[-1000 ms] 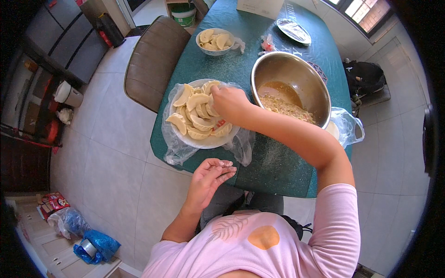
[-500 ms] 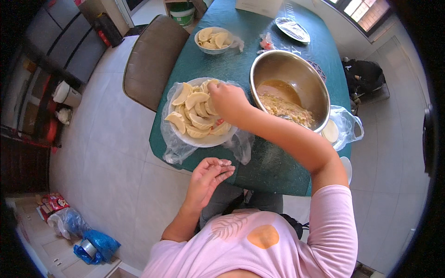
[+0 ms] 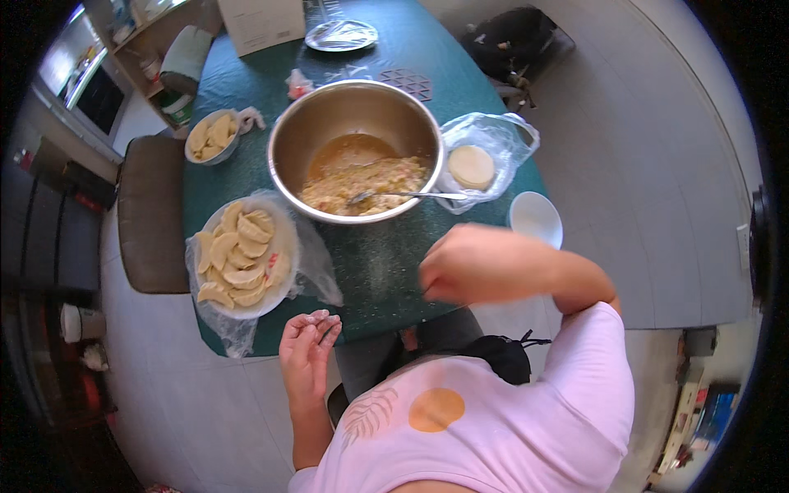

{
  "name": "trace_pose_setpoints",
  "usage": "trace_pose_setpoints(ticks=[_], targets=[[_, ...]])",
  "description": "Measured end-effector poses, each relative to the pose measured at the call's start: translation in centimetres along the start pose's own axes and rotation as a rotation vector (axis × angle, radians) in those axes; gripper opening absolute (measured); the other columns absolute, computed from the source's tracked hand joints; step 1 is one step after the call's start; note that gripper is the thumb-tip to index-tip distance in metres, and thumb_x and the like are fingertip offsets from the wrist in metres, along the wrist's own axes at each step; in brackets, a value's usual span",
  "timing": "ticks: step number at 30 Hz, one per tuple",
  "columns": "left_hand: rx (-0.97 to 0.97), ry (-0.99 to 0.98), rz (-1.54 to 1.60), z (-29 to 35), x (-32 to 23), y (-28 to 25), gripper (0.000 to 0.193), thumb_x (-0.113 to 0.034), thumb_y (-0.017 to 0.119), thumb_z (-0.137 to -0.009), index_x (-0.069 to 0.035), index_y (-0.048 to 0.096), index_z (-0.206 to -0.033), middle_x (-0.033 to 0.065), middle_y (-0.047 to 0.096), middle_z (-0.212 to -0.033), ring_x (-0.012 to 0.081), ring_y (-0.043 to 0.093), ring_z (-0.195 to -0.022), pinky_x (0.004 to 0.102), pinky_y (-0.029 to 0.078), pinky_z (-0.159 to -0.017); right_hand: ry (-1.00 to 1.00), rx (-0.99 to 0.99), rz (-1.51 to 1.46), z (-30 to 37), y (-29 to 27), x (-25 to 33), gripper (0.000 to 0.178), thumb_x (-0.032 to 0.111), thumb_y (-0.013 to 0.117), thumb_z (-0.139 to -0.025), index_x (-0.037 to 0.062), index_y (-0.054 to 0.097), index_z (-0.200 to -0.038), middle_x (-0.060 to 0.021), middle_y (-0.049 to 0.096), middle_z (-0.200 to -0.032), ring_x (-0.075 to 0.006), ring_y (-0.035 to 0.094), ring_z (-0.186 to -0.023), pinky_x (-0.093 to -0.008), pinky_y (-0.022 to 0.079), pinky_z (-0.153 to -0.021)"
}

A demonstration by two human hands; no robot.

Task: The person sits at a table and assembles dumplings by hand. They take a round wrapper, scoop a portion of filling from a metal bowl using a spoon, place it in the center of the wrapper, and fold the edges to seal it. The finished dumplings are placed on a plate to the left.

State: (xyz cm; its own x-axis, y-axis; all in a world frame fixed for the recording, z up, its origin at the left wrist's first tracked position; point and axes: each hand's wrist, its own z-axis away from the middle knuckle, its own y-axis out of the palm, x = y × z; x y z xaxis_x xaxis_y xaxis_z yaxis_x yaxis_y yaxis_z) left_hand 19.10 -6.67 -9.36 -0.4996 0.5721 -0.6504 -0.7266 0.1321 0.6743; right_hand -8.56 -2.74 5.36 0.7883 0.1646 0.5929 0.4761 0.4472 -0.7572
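Note:
My left hand (image 3: 306,353) is raised at the table's front edge, just below a plate of dumplings (image 3: 238,259). Its fingers are loosely bent and slightly apart, flour on the tips, with nothing visible in them. My right hand (image 3: 464,263), blurred by motion, hovers over the near right part of the table; its fingers are hard to read. Beyond it lies a stack of round dumpling wrappers (image 3: 471,167) on a clear plastic bag (image 3: 514,135). A large steel bowl (image 3: 283,107) contains minced filling (image 3: 370,182), and a spoon (image 3: 411,195) rests across the filling with its handle over the rim.
A small white bowl (image 3: 536,220) stands at the table's right edge. Farther left sits another bowl of dumplings (image 3: 212,138). A wrapped plate (image 3: 341,35) and a white box (image 3: 261,25) are at the back. A brown chair (image 3: 153,218) stands against the table's left side.
My right hand has left the dumpling plate and swung right, toward the wrappers' side. The view has turned right. My left hand keeps nearly the same pose.

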Motion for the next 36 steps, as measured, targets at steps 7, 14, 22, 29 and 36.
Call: trace_pose_setpoints(ticks=[7, 14, 22, 29, 36], targets=[[0.148, -0.104, -0.097, -0.8, 2.2, 5.1, 0.01, -0.003, 0.048, -0.088, -0.004, 0.051, -0.098, 0.0145, 0.059, -0.104, 0.0275, 0.059, -0.098, 0.0417, 0.047, -0.09, 0.333, -0.429, 0.165, 3.3, -1.9, -17.2, 0.008, 0.003, 0.066, -0.075, 0.0003, 0.062, -0.081, -0.0157, 0.062, -0.082, -0.028, 0.061, -0.077, -0.0336, 0.051, -0.069], [0.263, -0.065, -0.345, -1.4, 4.1, 10.2, 0.012, 0.0, 0.047, -0.088, -0.001, 0.051, -0.1, 0.0145, 0.058, -0.105, 0.0257, 0.059, -0.1, 0.0401, 0.047, -0.09, 0.243, -0.276, 0.171, 1.4, -1.2, -21.7, 0.015, 0.005, 0.069, -0.071, 0.0023, 0.059, -0.082, -0.0152, 0.059, -0.086, -0.03, 0.059, -0.081, -0.0351, 0.048, -0.069], [0.705, 0.864, -1.425, -10.0, 9.8, 19.4, 0.02, -0.002, 0.055, -0.082, 0.001, 0.053, -0.102, 0.018, 0.055, -0.111, 0.0339, 0.049, -0.112, 0.0412, 0.038, -0.098, 0.193, -0.328, 0.188, 0.6, -1.0, -23.4, 0.014, 0.013, 0.065, -0.072, 0.0023, 0.059, -0.078, -0.0153, 0.061, -0.083, -0.0346, 0.058, -0.073, -0.0386, 0.048, -0.064], [0.794, 0.889, -1.865, -14.3, 13.7, 18.5, 0.019, -0.015, 0.061, -0.079, -0.002, 0.056, -0.092, 0.0117, 0.057, -0.09, 0.0289, 0.053, -0.096, 0.0415, 0.043, -0.081, 0.04, -0.328, 0.792, 0.8, 0.9, -22.4, 0.015, 0.013, 0.059, -0.07, 0.0034, 0.065, -0.08, -0.0104, 0.061, -0.086, -0.0248, 0.06, -0.083, -0.035, 0.05, -0.073], [0.524, 0.556, -1.172, -14.8, 13.2, 19.7, 0.014, -0.003, 0.058, -0.077, 0.002, 0.057, -0.09, 0.0172, 0.059, -0.094, 0.0348, 0.055, -0.095, 0.0401, 0.044, -0.082, 0.267, -0.564, 0.154, 1.6, 0.1, -23.8, 0.026, 0.005, 0.055, -0.075, 0.0018, 0.056, -0.1, -0.0158, 0.059, -0.083, -0.0329, 0.06, -0.08, -0.0393, 0.048, -0.069]])
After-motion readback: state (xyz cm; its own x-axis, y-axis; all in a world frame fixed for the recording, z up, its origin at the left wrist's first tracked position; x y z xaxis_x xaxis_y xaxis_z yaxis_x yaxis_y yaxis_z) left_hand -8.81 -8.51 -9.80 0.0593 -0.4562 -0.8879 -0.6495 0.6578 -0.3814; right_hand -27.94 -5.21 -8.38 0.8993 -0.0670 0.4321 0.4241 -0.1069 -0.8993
